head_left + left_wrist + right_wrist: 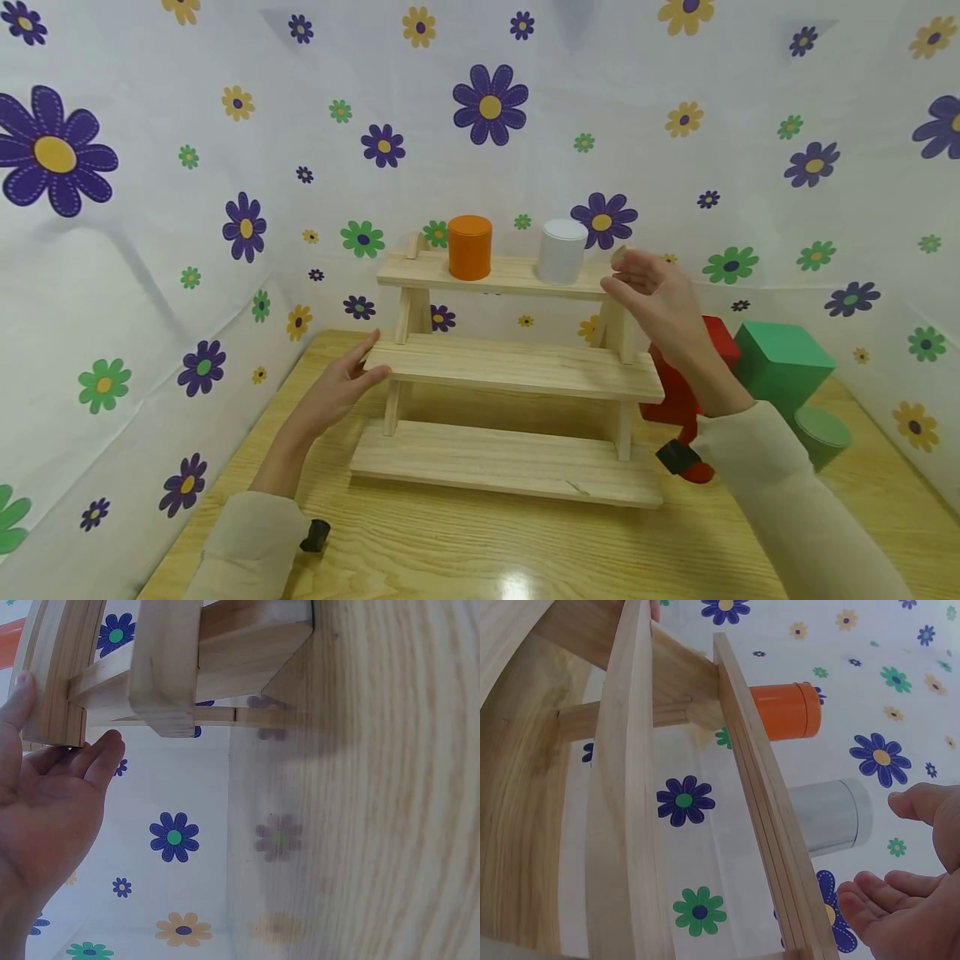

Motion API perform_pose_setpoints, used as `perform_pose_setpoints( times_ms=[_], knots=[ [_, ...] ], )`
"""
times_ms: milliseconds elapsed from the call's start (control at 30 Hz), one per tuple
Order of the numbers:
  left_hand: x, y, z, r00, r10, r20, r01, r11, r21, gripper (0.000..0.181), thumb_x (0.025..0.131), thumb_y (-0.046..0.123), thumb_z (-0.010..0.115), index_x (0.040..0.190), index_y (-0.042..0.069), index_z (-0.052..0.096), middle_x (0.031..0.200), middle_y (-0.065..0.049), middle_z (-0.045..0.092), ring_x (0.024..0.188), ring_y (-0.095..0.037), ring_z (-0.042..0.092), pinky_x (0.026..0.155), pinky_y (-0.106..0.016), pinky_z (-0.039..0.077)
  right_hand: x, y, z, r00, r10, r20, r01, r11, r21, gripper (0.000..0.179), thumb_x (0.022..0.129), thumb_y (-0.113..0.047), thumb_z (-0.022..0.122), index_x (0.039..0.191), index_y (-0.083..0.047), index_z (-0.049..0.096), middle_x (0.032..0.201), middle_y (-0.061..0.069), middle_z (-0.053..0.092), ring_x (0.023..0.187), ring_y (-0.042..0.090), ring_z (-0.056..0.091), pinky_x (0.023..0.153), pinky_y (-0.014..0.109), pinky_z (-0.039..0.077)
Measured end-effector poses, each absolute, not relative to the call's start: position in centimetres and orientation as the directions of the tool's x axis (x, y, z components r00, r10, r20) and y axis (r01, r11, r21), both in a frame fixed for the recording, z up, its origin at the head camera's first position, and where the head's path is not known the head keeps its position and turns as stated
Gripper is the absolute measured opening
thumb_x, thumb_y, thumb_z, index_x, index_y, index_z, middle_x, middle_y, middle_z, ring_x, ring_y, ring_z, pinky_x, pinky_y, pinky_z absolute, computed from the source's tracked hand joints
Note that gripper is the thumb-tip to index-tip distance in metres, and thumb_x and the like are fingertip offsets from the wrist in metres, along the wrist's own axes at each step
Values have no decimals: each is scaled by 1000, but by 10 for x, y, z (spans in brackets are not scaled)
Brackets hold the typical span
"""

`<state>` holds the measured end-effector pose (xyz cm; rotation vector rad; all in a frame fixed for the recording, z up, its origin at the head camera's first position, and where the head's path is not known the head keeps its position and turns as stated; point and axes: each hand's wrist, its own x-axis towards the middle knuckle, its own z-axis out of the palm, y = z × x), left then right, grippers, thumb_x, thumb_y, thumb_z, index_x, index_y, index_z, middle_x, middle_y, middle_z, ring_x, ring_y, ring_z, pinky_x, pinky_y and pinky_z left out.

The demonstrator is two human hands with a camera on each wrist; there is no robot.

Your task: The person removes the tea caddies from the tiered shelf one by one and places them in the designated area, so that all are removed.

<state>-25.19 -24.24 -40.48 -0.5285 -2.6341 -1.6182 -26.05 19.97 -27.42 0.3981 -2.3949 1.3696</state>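
Observation:
A three-tier wooden display stand (pixel 517 367) stands on the table. My left hand (pixel 341 390) holds the left end of its middle shelf; in the left wrist view the thumb (pixel 21 697) lies along one face of the board and the fingers are at its end. On the top shelf stand an orange cylinder (pixel 470 248) and, to its right, a white cylinder (pixel 562 252). My right hand (pixel 660 300) hovers by the top shelf's right end, beside the white cylinder. Its thumb and fingers are spread apart with nothing between them, as the right wrist view shows.
Right of the stand, partly behind my right forearm, are red blocks (pixel 722 340), a green box (pixel 783 358) and a green cylinder (pixel 822 433). A flower-printed cloth (pixel 487 175) hangs behind and at both sides of the wooden table (pixel 420 533).

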Motion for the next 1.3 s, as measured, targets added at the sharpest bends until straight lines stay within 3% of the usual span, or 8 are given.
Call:
perform_pose_setpoints(
  times_ms=[500,933,1300],
  knots=[
    [-252,-243,-405,-940,286,186,296,412,862,74,108,35,56,166,9,17,172,-13,12,154,-40,19,119,-57,27,-293,173,-268,-935,-103,338,-349,423,-836,78,99,-31,72,157,4,33,155,23,46,141,39,47,115,50,39],
    [-251,-241,-406,-940,285,187,291,383,877,74,108,31,57,166,8,17,171,-13,12,151,-39,30,118,-54,31,-315,156,-263,-929,-164,331,-367,323,-872,67,98,-22,73,153,3,43,149,22,53,136,37,52,114,50,42],
    [-251,-242,-404,-943,277,184,287,399,871,73,108,32,57,166,10,18,172,-13,12,153,-39,23,119,-58,29,-323,152,-263,-929,-143,341,-370,348,-861,68,98,-22,73,152,4,41,151,21,51,139,36,49,116,49,39]
  ],
)
